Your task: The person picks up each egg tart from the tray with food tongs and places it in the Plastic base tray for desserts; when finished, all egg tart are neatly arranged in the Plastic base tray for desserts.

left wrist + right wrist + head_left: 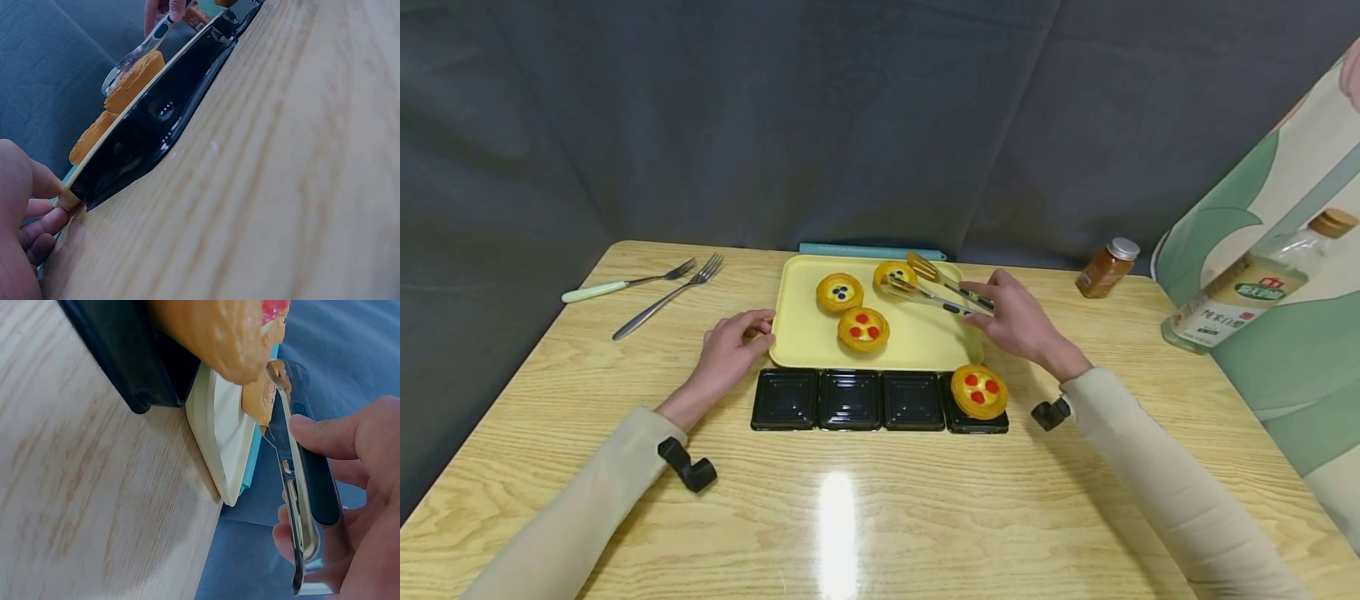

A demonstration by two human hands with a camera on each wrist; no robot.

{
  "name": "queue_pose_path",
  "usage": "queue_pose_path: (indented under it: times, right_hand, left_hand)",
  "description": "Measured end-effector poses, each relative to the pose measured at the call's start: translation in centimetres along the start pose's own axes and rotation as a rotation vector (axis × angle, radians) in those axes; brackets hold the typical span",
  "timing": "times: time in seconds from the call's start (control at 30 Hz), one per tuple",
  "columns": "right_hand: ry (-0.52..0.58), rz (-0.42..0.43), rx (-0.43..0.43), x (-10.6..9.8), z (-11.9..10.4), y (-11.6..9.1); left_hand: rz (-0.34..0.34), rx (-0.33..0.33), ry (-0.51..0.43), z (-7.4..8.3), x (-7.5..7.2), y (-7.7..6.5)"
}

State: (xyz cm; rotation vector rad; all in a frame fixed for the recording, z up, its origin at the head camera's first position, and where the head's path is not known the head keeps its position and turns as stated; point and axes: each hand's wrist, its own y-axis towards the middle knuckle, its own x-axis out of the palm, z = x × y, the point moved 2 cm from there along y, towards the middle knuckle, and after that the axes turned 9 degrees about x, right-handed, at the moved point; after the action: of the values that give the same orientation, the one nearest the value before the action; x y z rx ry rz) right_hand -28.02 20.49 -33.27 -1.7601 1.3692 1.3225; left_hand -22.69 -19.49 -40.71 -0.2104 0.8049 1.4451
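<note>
My left hand [735, 343] pinches the left edge of a pale yellow tray [925, 343] between thumb and fingers. Metal tongs [922, 267] with dark grip panels are held in my right hand [1018, 318], above the tray's right side. Their spread tips lie around a blue-dotted egg tart [891, 270] at the back of the tray. A second blue-dotted egg tart [839, 293] and a red-topped egg tart [862, 331] sit closer to the left hand. Another red-topped egg tart [979, 392] rests in the rightmost compartment of a black container row [850, 400] in front.
Two forks, one with a pale green handle [597, 291] and one all-metal [655, 313], lie at the left. A teal strip [872, 251] runs behind the tray. At the right stand a brown jar [1105, 268] and a tall vinegar bottle [1247, 287].
</note>
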Motion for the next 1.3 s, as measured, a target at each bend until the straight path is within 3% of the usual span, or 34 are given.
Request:
queue_pose_path:
  times: [0.6, 1.3]
  right_hand:
    - [0.005, 0.047, -0.050, -0.9, -0.3, -1.4]
    - [0.026, 0.113, -0.091, -2.4, -0.5, -5.5]
  left_hand:
    - [-0.007, -0.005, 0.001, -0.3, -0.1, 0.1]
    - [-0.006, 0.000, 0.000, -0.2, 0.0, 0.0]
